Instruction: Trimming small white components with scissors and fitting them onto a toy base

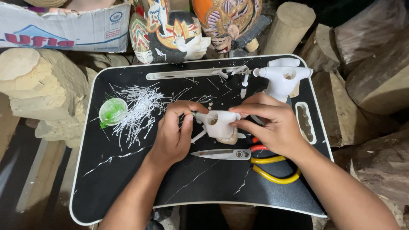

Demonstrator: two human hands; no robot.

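Black lap tray (128,187) among wood blocks: left hand (172,136) pinches, right hand (272,123) grips, small white carved figure (220,124); likely light, rigid, brittle at thin ends—hold its body.

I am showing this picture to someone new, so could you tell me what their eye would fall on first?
Most likely the two hands at the centre of the black tray: the left hand and right hand together hold a small white carved piece. Just below lie yellow-handled scissors, and a scatter of thin white slivers spreads on the tray's left. Brightly painted masks stand behind the tray.
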